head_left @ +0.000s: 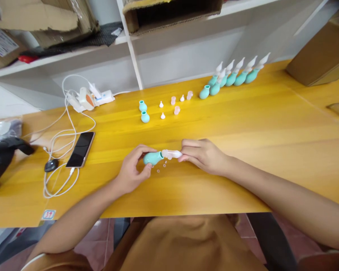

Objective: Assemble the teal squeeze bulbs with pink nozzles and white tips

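Note:
My left hand (134, 167) is closed round a teal rubber squeeze bulb (152, 158), its open neck facing right. Between the fingertips of my right hand (203, 155) is the white tip of a nozzle (173, 154), which has a clear collar at its left end. That collar is at the mouth of the bulb; whether it is inside the neck I cannot tell. Several small clear rings (158, 171) lie on the table just below the bulb. Farther back stand two loose teal bulbs (145, 116), small white tips (162, 116) and pinkish clear collars (176, 110).
Several bulbs with nozzles fitted (240, 78) stand at the back right, beside one bare bulb (205, 92). A phone (80, 149), white cables (56, 141) and a power strip (104, 98) are on the left. A cardboard box (319, 54) stands at the far right.

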Demonstrator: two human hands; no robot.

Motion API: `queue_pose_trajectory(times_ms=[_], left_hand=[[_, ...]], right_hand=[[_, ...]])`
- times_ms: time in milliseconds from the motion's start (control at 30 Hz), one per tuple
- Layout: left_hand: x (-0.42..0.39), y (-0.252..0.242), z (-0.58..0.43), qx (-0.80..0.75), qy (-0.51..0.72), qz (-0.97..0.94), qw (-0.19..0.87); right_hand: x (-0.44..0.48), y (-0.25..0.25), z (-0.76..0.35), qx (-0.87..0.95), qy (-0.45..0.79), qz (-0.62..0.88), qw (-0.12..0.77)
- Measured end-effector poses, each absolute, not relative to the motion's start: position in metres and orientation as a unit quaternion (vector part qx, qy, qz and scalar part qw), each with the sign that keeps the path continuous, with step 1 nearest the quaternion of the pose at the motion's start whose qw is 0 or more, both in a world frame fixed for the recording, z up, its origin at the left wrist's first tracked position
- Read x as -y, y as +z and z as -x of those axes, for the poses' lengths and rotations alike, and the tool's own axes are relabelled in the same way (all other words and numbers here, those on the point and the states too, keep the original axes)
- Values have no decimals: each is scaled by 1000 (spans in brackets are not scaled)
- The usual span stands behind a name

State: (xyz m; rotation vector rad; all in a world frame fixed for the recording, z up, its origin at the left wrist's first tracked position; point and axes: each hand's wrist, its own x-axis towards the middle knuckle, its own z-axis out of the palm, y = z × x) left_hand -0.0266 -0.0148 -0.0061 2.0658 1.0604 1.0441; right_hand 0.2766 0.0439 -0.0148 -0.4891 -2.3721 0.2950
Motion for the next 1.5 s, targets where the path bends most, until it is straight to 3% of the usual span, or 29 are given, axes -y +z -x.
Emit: queue_pose_trajectory(times_ms=[167, 500, 900, 1233, 1500], left_hand=[[15, -4, 26, -391, 384, -789, 278], [18, -1, 19, -413, 326, -811, 257], [21, -4, 16, -432, 327, -793, 276], [22, -2, 16, -432, 277, -803, 303], [24, -5, 16, -450, 316, -782, 294]], right_hand=[[-45, -13, -278, 929, -2, 178, 325], [-42, -13, -273, 943, -71, 147, 288], [-30, -25, -257, 938, -61, 193, 282], [-32, -7, -263, 947, -119, 136, 265], [-27, -18, -257, 927, -55, 166, 333]])
